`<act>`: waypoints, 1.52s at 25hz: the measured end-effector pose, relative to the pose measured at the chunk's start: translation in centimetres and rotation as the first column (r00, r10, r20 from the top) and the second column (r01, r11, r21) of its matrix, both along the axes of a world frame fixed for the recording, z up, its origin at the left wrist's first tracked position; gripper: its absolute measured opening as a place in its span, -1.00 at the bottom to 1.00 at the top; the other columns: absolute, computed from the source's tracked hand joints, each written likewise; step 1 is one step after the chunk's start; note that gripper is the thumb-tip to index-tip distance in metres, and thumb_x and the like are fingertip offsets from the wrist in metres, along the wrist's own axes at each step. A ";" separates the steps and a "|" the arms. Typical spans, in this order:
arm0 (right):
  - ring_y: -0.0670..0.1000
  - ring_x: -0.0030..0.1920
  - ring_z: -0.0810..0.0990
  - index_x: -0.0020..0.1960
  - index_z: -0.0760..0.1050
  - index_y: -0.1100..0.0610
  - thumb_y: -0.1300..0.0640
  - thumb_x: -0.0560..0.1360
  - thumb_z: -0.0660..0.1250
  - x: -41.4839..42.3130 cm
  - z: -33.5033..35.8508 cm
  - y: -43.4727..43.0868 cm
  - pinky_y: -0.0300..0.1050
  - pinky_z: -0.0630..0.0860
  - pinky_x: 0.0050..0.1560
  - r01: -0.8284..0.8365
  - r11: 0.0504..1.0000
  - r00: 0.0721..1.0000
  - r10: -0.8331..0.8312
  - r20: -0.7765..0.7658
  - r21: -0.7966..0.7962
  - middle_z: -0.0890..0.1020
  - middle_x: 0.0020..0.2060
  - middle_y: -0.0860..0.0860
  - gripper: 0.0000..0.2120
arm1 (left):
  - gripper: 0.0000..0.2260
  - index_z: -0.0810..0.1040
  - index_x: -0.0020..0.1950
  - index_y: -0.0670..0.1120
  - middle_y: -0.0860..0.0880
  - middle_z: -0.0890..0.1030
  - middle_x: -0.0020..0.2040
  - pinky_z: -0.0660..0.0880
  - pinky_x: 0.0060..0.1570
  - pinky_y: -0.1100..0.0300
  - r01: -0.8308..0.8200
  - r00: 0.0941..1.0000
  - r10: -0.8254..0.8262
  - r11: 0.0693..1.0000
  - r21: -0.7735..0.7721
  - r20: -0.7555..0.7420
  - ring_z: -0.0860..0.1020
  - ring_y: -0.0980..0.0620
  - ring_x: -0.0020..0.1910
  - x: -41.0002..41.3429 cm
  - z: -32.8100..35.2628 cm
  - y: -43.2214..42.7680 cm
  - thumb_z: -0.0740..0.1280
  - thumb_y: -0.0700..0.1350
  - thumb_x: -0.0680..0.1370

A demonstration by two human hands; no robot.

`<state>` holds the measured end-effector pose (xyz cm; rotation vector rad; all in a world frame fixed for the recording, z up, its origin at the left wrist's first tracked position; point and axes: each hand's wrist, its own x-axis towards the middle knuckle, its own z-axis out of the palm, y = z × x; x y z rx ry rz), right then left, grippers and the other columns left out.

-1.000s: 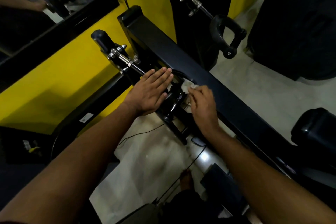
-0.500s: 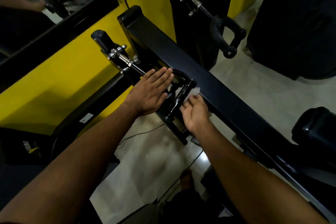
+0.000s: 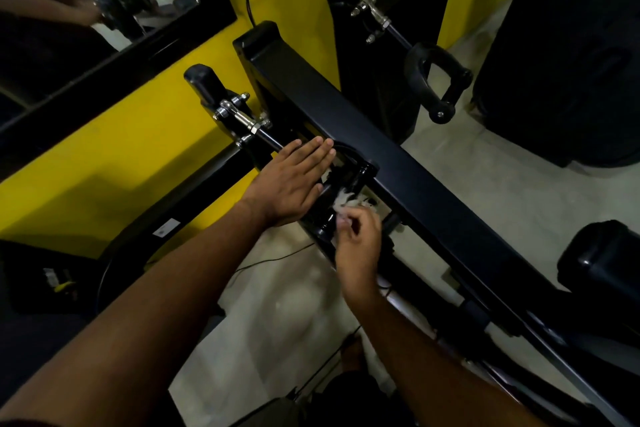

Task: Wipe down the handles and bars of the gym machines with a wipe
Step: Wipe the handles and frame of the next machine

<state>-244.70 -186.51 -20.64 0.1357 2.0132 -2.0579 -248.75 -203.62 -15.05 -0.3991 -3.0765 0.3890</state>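
A black D-shaped handle [image 3: 360, 173] hangs on a rod left of the machine's long black beam [image 3: 408, 170]. My left hand [image 3: 294, 180] lies flat on the handle's left side, fingers straight and together. My right hand [image 3: 358, 239] pinches a crumpled white wipe [image 3: 343, 200] and presses it against the handle's lower grip bar. Further back on the right, a second black D-handle [image 3: 436, 83] hangs untouched.
A yellow wall [image 3: 121, 156] with a black-framed mirror [image 3: 114, 7] stands close on the left. A black pad [image 3: 602, 260] sits at the right edge. Thin cables [image 3: 277, 258] run across the pale floor below my arms.
My right hand slid down along the handle towards me with the wipe, from near the beam to the lower grip. My left hand stayed flat in place.
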 end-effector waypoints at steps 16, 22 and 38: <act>0.16 0.25 0.47 0.30 0.46 0.15 0.19 0.53 0.26 -12.0 3.9 2.1 0.00 0.32 0.34 -0.078 0.148 0.190 0.973 -0.131 0.986 0.53 0.19 0.12 -0.66 | -0.45 0.16 0.57 -0.16 -0.11 0.15 0.57 0.04 0.51 -0.01 0.025 1.000 -0.025 0.999 0.045 -0.005 0.08 -0.04 0.56 0.0 0.2 -0.3 -0.05 0.08 0.63; 0.09 0.21 0.51 0.24 0.53 0.11 -0.03 0.49 -0.04 -11.3 2.0 3.6 0.02 0.47 0.20 -0.136 0.411 0.267 0.892 -0.366 0.902 0.55 0.19 0.08 -0.49 | -0.44 0.15 0.57 -0.16 -0.11 0.14 0.57 0.03 0.51 -0.01 0.025 1.000 -0.025 0.998 0.056 -0.012 0.08 -0.04 0.56 0.0 0.3 -0.1 -0.09 0.08 0.63; 0.12 0.15 0.60 0.38 0.37 0.24 0.30 0.67 0.07 -4.9 0.9 -0.2 0.05 0.46 0.32 0.339 0.741 0.790 0.110 0.603 -0.580 0.55 0.24 0.26 -0.69 | -0.46 0.14 0.58 -0.16 -0.12 0.13 0.58 0.03 0.51 -0.03 0.023 1.000 -0.023 1.000 0.017 -0.010 0.06 -0.05 0.57 -0.1 0.0 -0.2 -0.02 0.06 0.64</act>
